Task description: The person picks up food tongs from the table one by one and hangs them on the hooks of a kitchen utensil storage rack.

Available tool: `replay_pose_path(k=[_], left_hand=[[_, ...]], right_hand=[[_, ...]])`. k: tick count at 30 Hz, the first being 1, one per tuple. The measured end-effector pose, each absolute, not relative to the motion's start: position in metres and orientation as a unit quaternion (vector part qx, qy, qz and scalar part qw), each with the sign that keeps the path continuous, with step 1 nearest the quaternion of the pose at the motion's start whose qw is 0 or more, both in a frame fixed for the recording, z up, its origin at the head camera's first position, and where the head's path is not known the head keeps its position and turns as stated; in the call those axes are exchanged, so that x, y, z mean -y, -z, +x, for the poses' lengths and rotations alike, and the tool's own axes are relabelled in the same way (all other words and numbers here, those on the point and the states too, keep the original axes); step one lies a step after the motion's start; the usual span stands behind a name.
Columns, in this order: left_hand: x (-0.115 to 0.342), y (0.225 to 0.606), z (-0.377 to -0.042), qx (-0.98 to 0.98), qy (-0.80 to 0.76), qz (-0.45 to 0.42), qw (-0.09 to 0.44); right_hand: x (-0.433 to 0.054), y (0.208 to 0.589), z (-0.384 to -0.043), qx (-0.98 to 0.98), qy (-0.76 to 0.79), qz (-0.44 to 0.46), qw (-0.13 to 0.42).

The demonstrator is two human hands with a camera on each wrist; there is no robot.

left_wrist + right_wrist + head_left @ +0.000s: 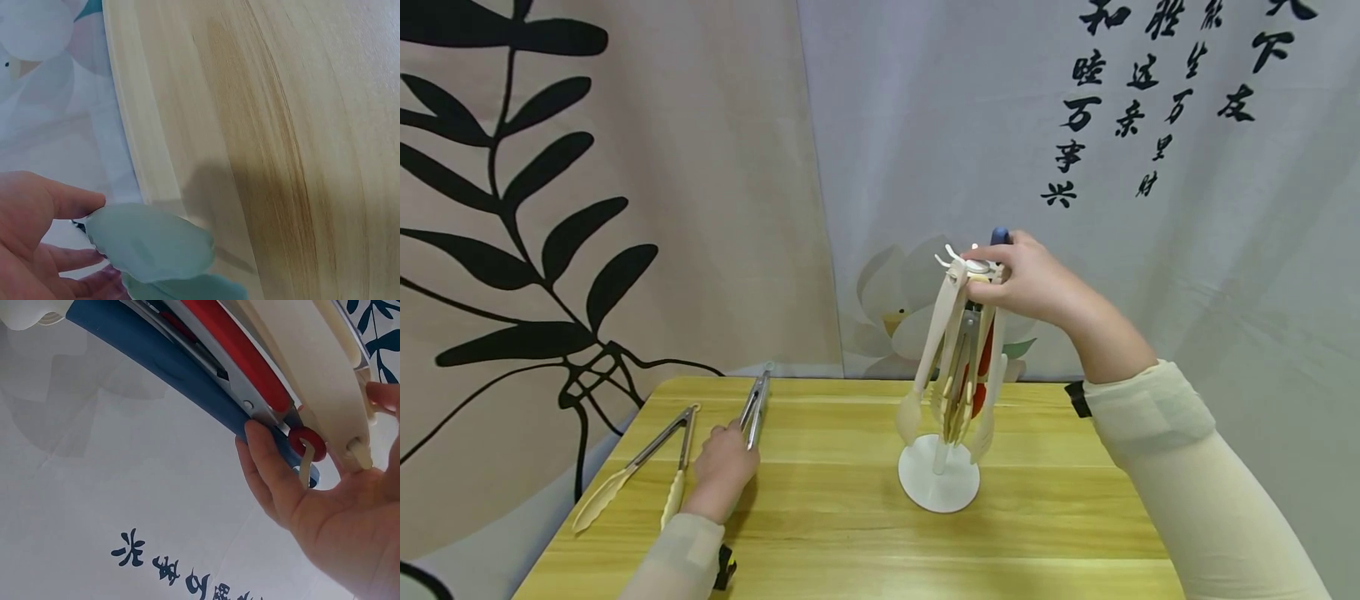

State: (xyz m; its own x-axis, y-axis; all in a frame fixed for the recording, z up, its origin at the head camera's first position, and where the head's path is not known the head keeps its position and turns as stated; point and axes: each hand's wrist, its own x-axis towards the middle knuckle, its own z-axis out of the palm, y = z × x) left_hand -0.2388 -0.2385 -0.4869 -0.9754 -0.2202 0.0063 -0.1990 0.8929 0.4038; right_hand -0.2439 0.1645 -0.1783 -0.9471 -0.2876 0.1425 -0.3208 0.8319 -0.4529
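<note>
My left hand (726,467) grips metal tongs (757,407) over the left part of the table, their hanging loop end pointing away. Their pale green tips (150,244) show beside the fingers in the left wrist view. Around the top of a utensil stand (940,483) is my right hand (1033,279), thumb and fingers on either side of the hooks and handle ends. A blue handle (156,369), a red-and-metal handle (244,356) with a red ring, and a cream handle (306,369) hang there, fingertips right at the blue one.
Another pair of tongs (658,440) with cream tips lies spread at the table's left edge. The wooden table (1052,500) ends at a curtain (737,208) printed with leaves and characters. Cream spoons (910,412) hang low around the stand's white post.
</note>
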Motion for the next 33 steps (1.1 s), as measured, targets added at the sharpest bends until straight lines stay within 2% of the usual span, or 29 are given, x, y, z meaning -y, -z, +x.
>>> replay_pose_path(k=[17,33], left_hand=[[0.221,0.475,-0.237,0.964,0.244,0.074,0.077],[0.181,0.456,-0.234,0.950,0.288,0.010,0.123]], right_hand=[[-0.170,0.177,-0.244,0.949,-0.261,0.174,0.025],[-0.174,0.178,-0.246,0.945,-0.259,0.197,0.023]])
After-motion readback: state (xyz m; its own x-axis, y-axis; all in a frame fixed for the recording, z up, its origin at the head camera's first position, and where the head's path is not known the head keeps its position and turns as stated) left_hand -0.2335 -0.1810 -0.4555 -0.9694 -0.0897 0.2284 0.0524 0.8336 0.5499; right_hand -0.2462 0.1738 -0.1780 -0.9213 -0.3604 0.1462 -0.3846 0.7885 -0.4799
